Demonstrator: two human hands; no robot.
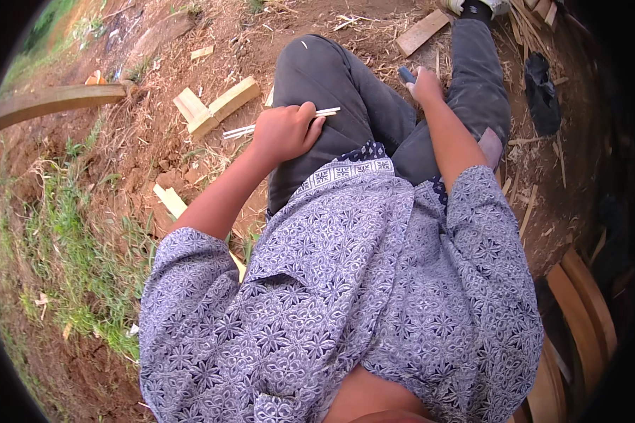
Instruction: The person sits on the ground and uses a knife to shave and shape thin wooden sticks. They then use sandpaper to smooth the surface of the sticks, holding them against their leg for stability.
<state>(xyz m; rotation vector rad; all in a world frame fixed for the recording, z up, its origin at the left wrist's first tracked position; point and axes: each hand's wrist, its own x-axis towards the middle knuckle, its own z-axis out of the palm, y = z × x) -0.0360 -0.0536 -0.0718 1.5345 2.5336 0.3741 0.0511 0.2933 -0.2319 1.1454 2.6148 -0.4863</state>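
Note:
My left hand (pixel 283 132) rests on my left thigh and is closed around thin pale wooden sticks (pixel 241 130) whose ends poke out on both sides of the fist. My right hand (pixel 425 86) lies between my knees, gripping a dark blue handle (pixel 407 74); the rest of that tool is hidden. I sit in dark grey trousers (pixel 331 84) and a patterned blue-and-white shirt (pixel 346 282).
Cut wood blocks (pixel 219 106) lie on the dirt left of my knee, a short plank (pixel 422 32) near my foot. Curved wooden slats (pixel 578 310) are stacked at lower right, a bent board (pixel 49 102) at upper left. Grass (pixel 70 233) grows on the left.

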